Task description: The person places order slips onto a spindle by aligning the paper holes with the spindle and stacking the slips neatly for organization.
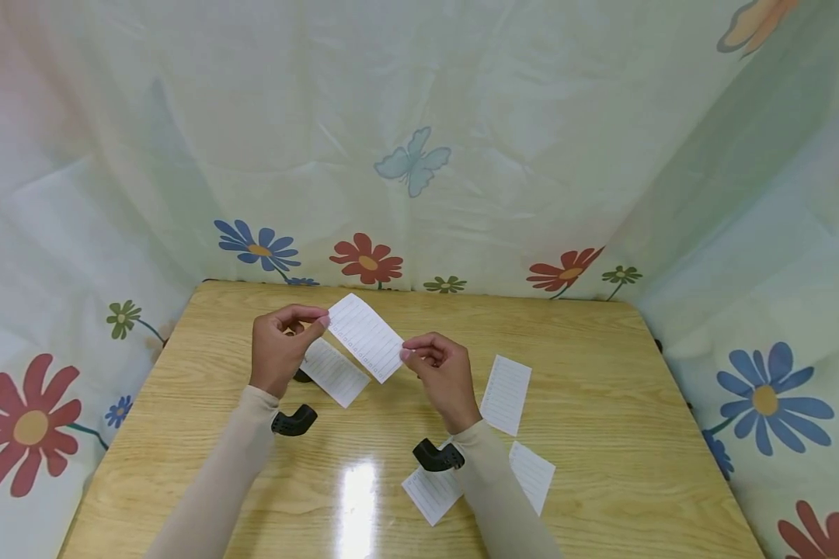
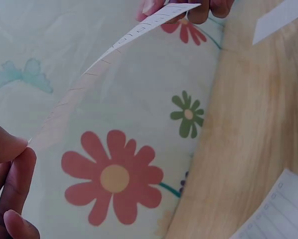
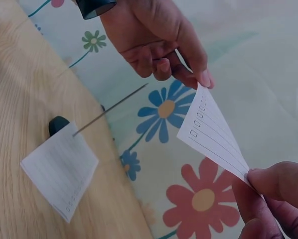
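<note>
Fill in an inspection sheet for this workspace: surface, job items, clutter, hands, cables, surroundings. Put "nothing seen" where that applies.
Surface: wood-grain table, with a bright glare patch toward the near side.
Job items: checklist sheet held above the table, slightly bowed; paper spike with pierced paper low on it; three loose sheets on the table, two partly hidden by the right arm.
Clutter: nothing seen.
Hands: left hand pinches one end of the checklist sheet, right hand the other.
Cables: nothing seen.
Surroundings: pale curtain printed with flowers and butterflies.
</note>
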{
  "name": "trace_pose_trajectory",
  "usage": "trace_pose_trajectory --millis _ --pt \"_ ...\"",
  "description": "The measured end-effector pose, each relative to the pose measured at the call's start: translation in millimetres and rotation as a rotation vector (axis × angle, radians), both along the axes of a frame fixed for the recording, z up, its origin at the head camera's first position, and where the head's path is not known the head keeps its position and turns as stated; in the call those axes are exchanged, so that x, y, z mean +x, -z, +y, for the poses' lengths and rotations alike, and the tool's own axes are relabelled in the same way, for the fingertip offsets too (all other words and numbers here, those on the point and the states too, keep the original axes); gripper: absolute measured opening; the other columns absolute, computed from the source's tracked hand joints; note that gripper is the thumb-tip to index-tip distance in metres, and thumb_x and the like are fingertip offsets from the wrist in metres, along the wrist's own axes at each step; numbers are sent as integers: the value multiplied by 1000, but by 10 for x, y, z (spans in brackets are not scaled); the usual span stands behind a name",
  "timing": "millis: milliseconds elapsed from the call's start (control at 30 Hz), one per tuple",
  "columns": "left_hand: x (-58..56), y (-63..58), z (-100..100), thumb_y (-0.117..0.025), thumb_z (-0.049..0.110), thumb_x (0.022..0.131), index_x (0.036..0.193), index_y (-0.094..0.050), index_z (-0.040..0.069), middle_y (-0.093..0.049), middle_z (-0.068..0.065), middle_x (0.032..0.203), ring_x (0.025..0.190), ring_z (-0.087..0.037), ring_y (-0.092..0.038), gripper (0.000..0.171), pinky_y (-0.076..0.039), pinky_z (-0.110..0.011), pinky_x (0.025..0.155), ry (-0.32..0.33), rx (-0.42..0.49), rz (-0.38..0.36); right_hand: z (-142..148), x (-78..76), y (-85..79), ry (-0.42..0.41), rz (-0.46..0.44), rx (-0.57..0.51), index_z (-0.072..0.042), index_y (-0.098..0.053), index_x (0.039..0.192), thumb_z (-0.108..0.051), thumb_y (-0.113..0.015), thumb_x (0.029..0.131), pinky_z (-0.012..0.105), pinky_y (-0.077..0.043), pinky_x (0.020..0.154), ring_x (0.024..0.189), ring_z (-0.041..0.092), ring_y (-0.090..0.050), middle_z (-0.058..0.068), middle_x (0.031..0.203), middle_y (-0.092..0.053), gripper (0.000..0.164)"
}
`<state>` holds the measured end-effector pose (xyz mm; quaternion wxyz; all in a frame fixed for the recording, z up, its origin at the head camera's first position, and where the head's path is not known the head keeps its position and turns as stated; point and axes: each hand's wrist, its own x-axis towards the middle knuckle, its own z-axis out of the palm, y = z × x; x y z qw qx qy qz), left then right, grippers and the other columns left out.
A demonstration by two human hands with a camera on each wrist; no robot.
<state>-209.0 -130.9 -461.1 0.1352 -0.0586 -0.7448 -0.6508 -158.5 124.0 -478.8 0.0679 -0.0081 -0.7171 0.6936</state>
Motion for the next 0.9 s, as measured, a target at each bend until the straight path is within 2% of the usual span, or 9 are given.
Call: trace_pose_trajectory --millis 200,400,633,900 --pt "-6 -9 -144 -86 17 92 101 -84 5 -80 6 95 72 -15 -53 15 -41 -23 63 -47 -18 -2 -121 -65 -45 -39 2 15 -7 -80 102 -7 -81 94 21 -48 62 69 19 -58 19 93 -74 9" --pt "-16 18 -279 -86 18 92 101 -84 4 -82 1 97 73 -14 -53 16 -41 -22 66 -92 -20 12 -242 -154 -42 -82 5 26 -8 -80 102 -10 -81 94 21 -44 60 66 14 -54 18 93 -74 8" --pt "-28 96 -390 -86 18 92 102 -84 4 -82 4 96 75 -14 -53 17 -41 -22 67 -142 0 -14 -362 -232 21 -125 -9 38 -9 -80 103 -11 -81 94 21 -45 62 75 24 -60 19 97 -75 8" --pt "-93 206 -480 -85 18 92 103 -83 1 -81 8 93 72 -12 -51 20 -39 -22 63 -187 39 -66 -499 -343 96 -136 -32 76 -11 -80 102 -13 -81 96 21 -42 63 72 12 -57 12 93 -76 7"
